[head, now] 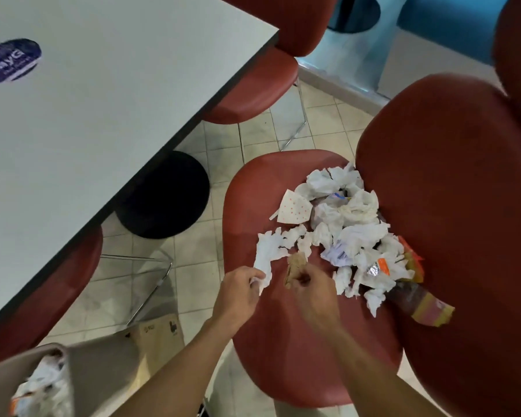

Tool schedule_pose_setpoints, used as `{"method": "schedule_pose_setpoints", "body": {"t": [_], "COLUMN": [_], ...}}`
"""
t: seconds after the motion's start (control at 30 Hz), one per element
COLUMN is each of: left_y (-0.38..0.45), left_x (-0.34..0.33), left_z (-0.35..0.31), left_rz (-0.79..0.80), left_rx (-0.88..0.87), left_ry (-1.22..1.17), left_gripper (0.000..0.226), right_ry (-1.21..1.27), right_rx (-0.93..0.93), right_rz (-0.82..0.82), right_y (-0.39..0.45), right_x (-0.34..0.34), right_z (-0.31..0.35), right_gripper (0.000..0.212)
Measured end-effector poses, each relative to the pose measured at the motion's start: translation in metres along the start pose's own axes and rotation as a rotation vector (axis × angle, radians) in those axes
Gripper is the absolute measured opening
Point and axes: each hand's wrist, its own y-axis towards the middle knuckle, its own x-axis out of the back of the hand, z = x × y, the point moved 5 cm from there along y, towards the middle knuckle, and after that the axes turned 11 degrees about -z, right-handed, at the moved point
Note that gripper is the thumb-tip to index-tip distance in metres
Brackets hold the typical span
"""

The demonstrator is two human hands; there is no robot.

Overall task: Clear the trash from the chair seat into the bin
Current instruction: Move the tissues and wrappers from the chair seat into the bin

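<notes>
A single wide-angle camera worn on the head looks forward and steeply down, close over a red chair seat that fills the middle and right of the view. Both forearms reach in from the bottom edge. The table slants across the upper left, tiled floor shows between them, and straight edges bend toward the corners.
</notes>
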Motion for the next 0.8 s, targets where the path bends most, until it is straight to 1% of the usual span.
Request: {"method": "schedule_pose_setpoints", "body": {"t": [0.17,0.27,0.33,0.4,0.5,0.6,0.8], "left_y": [-0.047,-0.075,-0.092,-0.108,-0.126,-0.144,-0.182], "left_x": [0.049,0.082,0.104,0.125,0.155,0.186,0.24], "left_z": [0.019,0.038,0.052,0.071,0.106,0.146,0.218], "left_rz": [-0.028,-0.072,-0.096,-0.129,-0.182,-0.225,-0.34], "left_rx": [0.049,0.071,0.095,0.113,0.169,0.224,0.317], "left_ry": [-0.038,-0.063,-0.083,-0.099,-0.107,-0.119,-0.132], "left_gripper": [0.023,0.021,0.021,0.021,0.02,0.02,0.02], "right_ry": [-0.062,-0.077,-0.071,-0.07,-0.12,-0.172,-0.197], "right_rx": [0.009,0.045,0.1,0.153,0.154,0.219,0.319], "right_rz": [-0.039,-0.01,0.019,0.043,0.071,0.137,0.263], "right_y": [-0.054,-0.089,-0.112,-0.133,-0.161,-0.191,-0.248], "right_x": [-0.001,-0.011,-0.023,-0.038,-0.066,-0.104,-0.173], "right_z": [0.029,0.049,0.063,0.075,0.091,0.112,0.146], "right_gripper": [0.022,0.02,0.019,0.018,0.015,0.013,0.018]}}
